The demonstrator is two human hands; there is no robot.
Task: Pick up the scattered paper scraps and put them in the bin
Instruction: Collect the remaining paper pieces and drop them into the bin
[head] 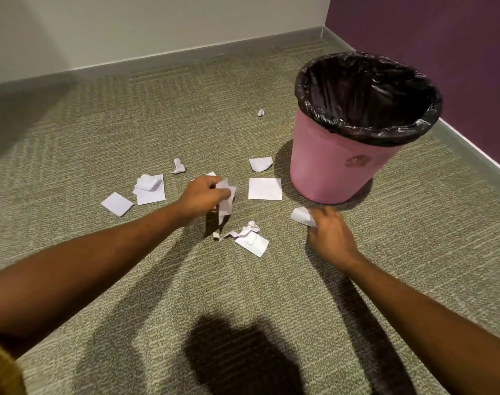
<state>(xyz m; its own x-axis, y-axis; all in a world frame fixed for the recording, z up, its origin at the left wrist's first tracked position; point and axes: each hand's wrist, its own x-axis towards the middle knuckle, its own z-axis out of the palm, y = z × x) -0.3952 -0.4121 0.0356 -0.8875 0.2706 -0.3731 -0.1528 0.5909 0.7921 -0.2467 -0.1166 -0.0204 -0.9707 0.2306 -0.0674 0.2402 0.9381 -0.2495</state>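
Note:
A pink bin (334,166) lined with a black bag stands upright on the carpet at the right. White paper scraps lie scattered to its left. My left hand (203,195) is closed on a crumpled paper scrap (226,199) held just above the floor. My right hand (330,233) pinches another white scrap (301,215) in front of the bin's base. A flat square sheet (265,189) lies between my hands. A crumpled cluster (248,237) lies nearer to me. More scraps (150,189) sit at the left.
A small paper ball (261,112) lies farther back, left of the bin. A torn piece (260,163) rests beside the bin's base. A white wall and a purple wall with grey skirting meet in the corner behind the bin. Carpet extends all round.

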